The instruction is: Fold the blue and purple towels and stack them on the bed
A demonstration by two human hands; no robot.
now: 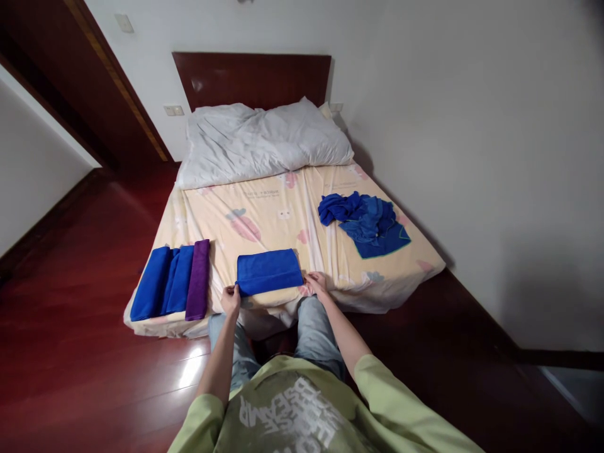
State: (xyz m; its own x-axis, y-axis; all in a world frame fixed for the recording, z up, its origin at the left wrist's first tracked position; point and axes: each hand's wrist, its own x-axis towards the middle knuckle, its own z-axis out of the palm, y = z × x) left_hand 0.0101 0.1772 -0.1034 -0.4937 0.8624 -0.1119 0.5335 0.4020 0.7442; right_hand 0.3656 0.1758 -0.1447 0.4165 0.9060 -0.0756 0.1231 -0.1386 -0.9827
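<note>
A blue towel [268, 269], partly folded into a flat rectangle, lies near the front edge of the bed. My left hand [231, 299] pinches its near left corner. At its near right corner is my right hand [316, 283], fingers closed on the edge. To the left, several folded blue towels [151, 283] lie side by side, with a folded purple towel [198, 280] at their right end. A crumpled heap of blue towels [368, 217] rests on the right side of the bed, one with a green-edged border.
The bed [283, 214] has a pale sheet with carrot prints. A bunched white quilt [264, 141] lies by the dark wooden headboard [255, 78]. Walls stand behind and to the right; a brown door [70, 75] is at the left. Dark red floor [85, 289] surrounds the bed.
</note>
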